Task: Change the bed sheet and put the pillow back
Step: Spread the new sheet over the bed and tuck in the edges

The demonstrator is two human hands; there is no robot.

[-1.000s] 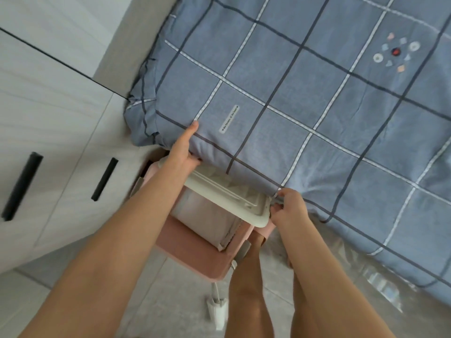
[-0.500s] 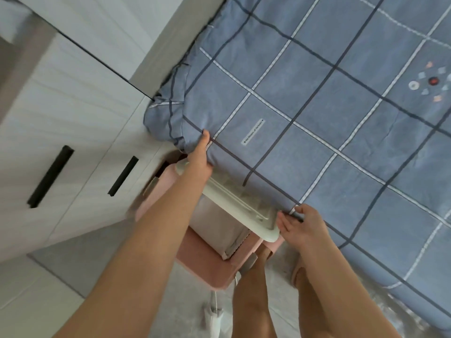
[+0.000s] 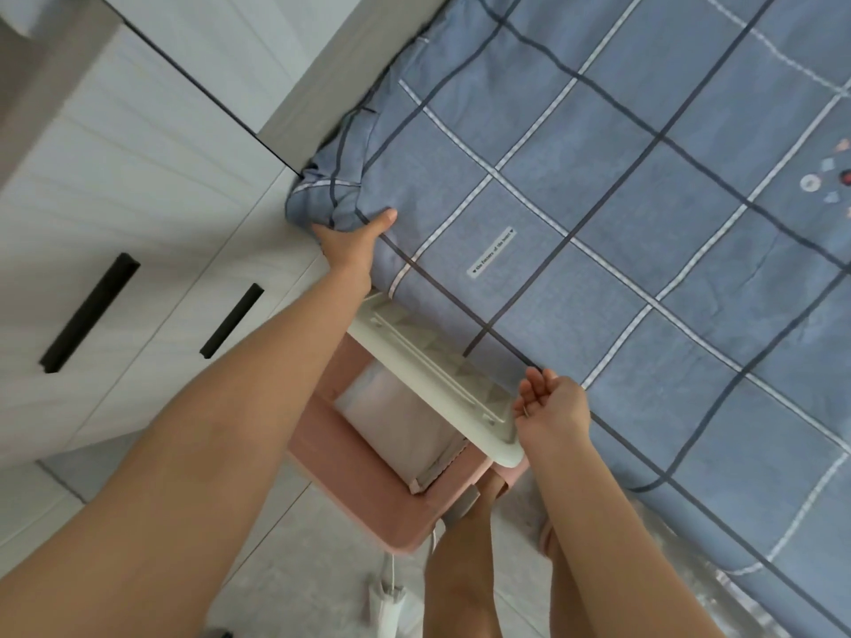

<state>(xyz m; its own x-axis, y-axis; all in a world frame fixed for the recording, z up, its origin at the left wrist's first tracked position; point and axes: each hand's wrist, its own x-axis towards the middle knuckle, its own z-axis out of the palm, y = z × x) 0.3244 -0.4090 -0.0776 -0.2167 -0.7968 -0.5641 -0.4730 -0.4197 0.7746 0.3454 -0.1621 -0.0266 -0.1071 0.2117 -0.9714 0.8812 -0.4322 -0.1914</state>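
Note:
A blue checked bed sheet (image 3: pixel 621 250) with white and dark lines covers the mattress and fills the upper right of the view. My left hand (image 3: pixel 352 244) grips the bunched corner of the sheet (image 3: pixel 322 200) beside the wardrobe, thumb on top and fingers underneath. At the sheet's lower edge, my right hand (image 3: pixel 550 405) hovers with its fingers loosely curled and holds nothing. No pillow is in view.
A white wardrobe (image 3: pixel 138 214) with black handles stands at the left, close to the bed corner. A pink storage box (image 3: pixel 368 490) with a white lid (image 3: pixel 437 379) sits on the floor under the bed edge. A white charger (image 3: pixel 387 600) lies on the tiled floor.
My left hand has moved up along the sheet edge to the corner and taken hold of it. My right hand has let go of the lid's corner and lifted off the sheet edge.

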